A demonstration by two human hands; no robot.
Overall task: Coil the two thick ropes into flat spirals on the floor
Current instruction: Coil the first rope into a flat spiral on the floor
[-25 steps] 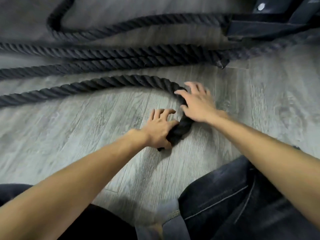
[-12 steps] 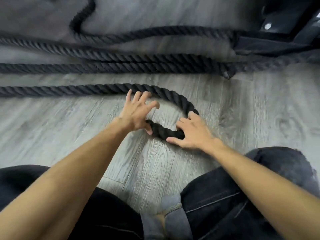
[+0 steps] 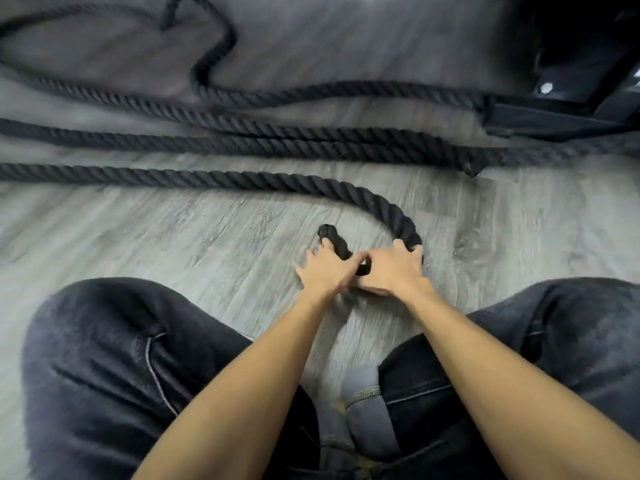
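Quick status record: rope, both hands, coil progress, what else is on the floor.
rope end: bent into a tight hook, on the floor
left hand: pressing the end section
right hand: gripping the bend
coil: first turn only, no spiral yet
other rope lengths: uncoiled behind
floor: grey wood planks

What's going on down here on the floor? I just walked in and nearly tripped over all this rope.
A person sitting on the grey wood floor is starting to coil a thick black rope. Its end is bent into a tight hook, and the left hand and right hand press on that bend. Only this first curl exists. The other rope lengths lie loose behind, running toward a dark metal frame.
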